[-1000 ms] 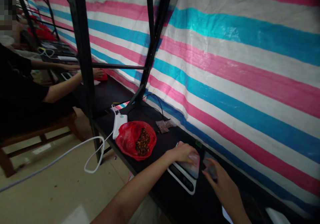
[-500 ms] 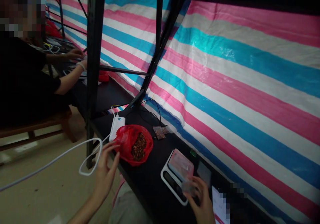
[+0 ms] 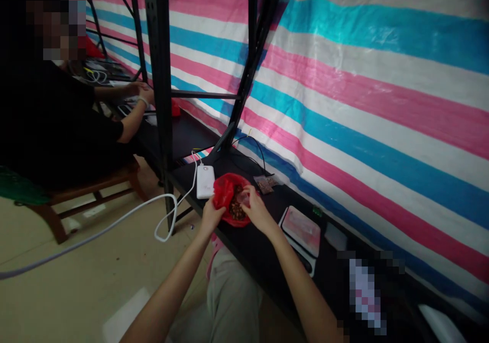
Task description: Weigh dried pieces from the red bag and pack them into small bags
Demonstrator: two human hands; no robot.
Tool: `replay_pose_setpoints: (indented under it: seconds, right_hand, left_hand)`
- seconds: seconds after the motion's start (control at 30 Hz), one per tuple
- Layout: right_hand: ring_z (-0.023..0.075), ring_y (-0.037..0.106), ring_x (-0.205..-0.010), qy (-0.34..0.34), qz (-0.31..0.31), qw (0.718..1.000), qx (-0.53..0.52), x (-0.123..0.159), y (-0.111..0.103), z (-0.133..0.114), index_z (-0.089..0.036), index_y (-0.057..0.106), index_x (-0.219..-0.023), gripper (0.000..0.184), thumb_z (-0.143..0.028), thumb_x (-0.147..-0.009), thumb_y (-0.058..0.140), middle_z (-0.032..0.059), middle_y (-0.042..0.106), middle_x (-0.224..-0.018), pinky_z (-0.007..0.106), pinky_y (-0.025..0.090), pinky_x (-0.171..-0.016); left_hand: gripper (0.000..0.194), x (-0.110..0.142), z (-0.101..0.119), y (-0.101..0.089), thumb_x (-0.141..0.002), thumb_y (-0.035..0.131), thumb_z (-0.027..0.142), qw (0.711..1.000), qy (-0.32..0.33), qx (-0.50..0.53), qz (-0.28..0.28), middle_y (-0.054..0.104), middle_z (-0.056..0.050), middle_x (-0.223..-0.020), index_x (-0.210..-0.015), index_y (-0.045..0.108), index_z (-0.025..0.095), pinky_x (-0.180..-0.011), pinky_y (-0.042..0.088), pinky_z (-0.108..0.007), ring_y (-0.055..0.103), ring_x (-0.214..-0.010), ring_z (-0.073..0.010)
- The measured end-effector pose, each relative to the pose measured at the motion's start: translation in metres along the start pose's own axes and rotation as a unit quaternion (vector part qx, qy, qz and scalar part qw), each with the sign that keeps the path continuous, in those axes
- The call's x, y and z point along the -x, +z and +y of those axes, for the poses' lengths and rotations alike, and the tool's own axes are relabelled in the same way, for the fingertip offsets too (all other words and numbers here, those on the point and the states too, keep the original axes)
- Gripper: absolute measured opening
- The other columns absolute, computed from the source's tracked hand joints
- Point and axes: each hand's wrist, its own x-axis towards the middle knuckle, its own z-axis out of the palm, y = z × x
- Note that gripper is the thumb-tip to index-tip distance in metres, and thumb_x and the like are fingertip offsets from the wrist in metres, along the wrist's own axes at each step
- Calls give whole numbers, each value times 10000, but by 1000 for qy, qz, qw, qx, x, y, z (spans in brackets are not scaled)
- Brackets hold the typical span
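A red plastic bag (image 3: 223, 192) stands with its mouth open on the black table (image 3: 263, 241), holding small brown grainy pieces (image 3: 237, 211). My left hand (image 3: 212, 215) pinches the bag's near left edge between thumb and fingers. Inside the mouth, on the right side, my right hand (image 3: 255, 206) is closed on a small clear plastic cup (image 3: 243, 197), right at the brown pieces. The fingers partly cover the cup, so its contents cannot be made out. To the right of the bag lies a white kitchen scale (image 3: 303, 231) with nothing visible on its plate.
A white power bank (image 3: 205, 182) with a white cable (image 3: 168, 196) lies left of the bag. Small filled clear packets (image 3: 266, 184) lie behind it. A black metal post (image 3: 159, 78) rises at the left, and a co-worker (image 3: 64, 113) sits beyond it.
My right hand has moved the clear cup from beside the scale leftward into the bag. My left hand has closed on the bag's edge. The camera view has shifted.
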Motion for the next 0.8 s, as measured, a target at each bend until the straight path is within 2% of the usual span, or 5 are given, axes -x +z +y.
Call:
replay_pose_setpoints:
  seconds: [0.1, 0.23, 0.43, 0.63, 0.8]
  right_hand:
    - [192, 521, -1033, 41, -42, 988, 145, 10, -8, 1, -165, 451, -1042, 380, -51, -695, 555, 80, 571, -1042, 330, 415, -883]
    - [215, 545, -993, 90, -103, 939, 315, 14, -13, -11, -159, 483, -1079, 316, -70, -777, 506, 108, 563, -1054, 317, 436, -813]
    - [223, 577, -936, 137, -139, 889, 415, 0, -3, -20, -156, 543, -1068, 261, -140, -879, 364, 154, 508, -1098, 321, 439, -747]
    - [222, 565, -947, 109, -127, 916, 364, 0, 1, -14, -159, 553, -1074, 256, -149, -835, 460, 141, 543, -1077, 320, 384, -771]
    - [229, 521, -1000, 120, -84, 935, 322, 4, -1, -7, -193, 559, -1066, 277, -141, -797, 519, 100, 582, -1045, 359, 297, -796]
  left_hand:
    - [305, 0, -1, -1, -569, 537, 55, 999, 17, -27, 3, 654, -59, -885, -852, 618, 135, -912, 415, -397, 586, -917, -232]
    - [304, 4, 2, 5, -617, 473, 65, 999, 46, -27, 10, 631, -76, -1015, -866, 628, 144, -1008, 330, -386, 537, -1045, -220]
    - [312, 5, 8, 19, -721, 463, 206, 991, 14, 117, -56, 623, -73, -1098, -989, 610, 146, -1012, 334, -371, 515, -1113, -219]
    - [314, 1, 23, 31, -692, 498, 234, 957, -82, 265, -79, 672, -71, -995, -966, 614, 135, -922, 427, -369, 583, -1020, -225]
    - [318, 3, 26, 40, -697, 507, 249, 955, -83, 269, -95, 678, -68, -990, -969, 616, 127, -912, 435, -366, 600, -992, -223]
